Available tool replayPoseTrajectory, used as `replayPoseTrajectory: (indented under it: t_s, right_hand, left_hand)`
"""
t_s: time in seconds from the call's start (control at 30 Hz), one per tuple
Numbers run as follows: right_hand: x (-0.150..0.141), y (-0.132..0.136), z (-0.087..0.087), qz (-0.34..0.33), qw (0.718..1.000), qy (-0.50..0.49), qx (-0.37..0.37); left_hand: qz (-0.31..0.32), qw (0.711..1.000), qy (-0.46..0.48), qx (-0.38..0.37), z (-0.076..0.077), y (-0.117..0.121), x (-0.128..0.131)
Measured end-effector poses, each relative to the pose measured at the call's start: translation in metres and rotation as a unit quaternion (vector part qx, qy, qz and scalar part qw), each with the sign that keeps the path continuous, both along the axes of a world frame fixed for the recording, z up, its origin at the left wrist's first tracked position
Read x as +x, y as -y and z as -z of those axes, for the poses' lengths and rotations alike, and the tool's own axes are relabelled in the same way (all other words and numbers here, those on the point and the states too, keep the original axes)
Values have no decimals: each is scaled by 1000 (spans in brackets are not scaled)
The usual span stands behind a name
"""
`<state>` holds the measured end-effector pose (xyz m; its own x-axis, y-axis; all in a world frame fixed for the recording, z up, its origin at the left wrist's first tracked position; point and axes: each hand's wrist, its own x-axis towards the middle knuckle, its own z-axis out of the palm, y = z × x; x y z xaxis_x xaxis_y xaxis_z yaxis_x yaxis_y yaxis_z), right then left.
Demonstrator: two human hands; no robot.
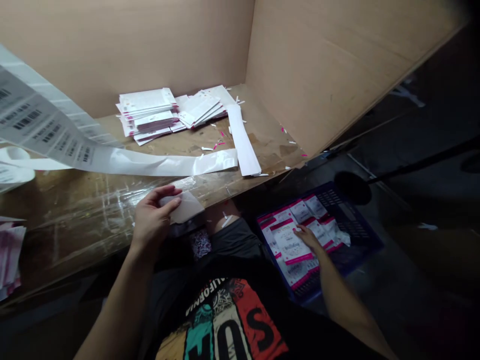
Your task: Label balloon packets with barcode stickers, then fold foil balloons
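Note:
Near the table's front edge, my left hand (155,215) pinches a flat white card or packet (186,206) between thumb and fingers. Down to the right, my right hand (308,237) has its fingers on the edge of a white-and-pink packet (288,242) in a blue plastic crate (362,232). Several similar packets lie under and around it. My right thumb is partly hidden, but the fingers look closed on that packet's edge. A strip of barcode labels (150,162) curves across the table above my left hand.
Stacks of white packets (148,102) stand at the back against tall cardboard walls (150,45). White paper strips (243,145) and small scraps lie on the table. More pink-edged packets (11,255) are at the far left. A dark round base with a pole (352,187) stands beyond the crate.

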<state>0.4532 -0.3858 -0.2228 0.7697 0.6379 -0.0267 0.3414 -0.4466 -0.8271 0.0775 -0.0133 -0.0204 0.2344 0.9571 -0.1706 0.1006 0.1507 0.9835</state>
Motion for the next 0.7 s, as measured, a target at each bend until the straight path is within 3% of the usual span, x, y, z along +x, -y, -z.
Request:
replayPoseTrajectory:
  t_s: [0.07, 0.13, 0.2, 0.27, 0.4, 0.47, 0.53, 0.6, 0.7]
  right_hand:
    - [-1, -17, 3, 56, 997, 52, 22]
    - [9, -45, -11, 132, 983, 117, 52]
    - [20, -89, -38, 192, 959, 188, 94]
    - [20, -150, -75, 179, 943, 242, 143]
    - [-13, -308, -150, -68, 934, 289, 200]
    - [-32, -389, -174, -182, 908, 338, 165]
    - [-46, -459, -187, -263, 870, 406, 97]
    - [-54, -513, -191, -335, 821, 463, 18]
    - [-56, -561, -189, -413, 763, 493, -53]
  left_hand:
    - [-13, 1000, 17, -20, 2, -12, -5]
    - [-26, 999, 24, -21, 8, -30, -19]
    - [-35, 999, -8, 6, 20, -50, -39]
    - [-54, 994, -82, 57, 34, -69, -60]
    - [-123, 942, -238, 203, 62, -86, -82]
    - [-145, 917, -263, 263, 68, -85, -83]
    - [-150, 906, -259, 300, 70, -82, -82]
    - [-145, 901, -255, 320, 68, -80, -80]
    - [-139, 897, -259, 330, 67, -79, -82]
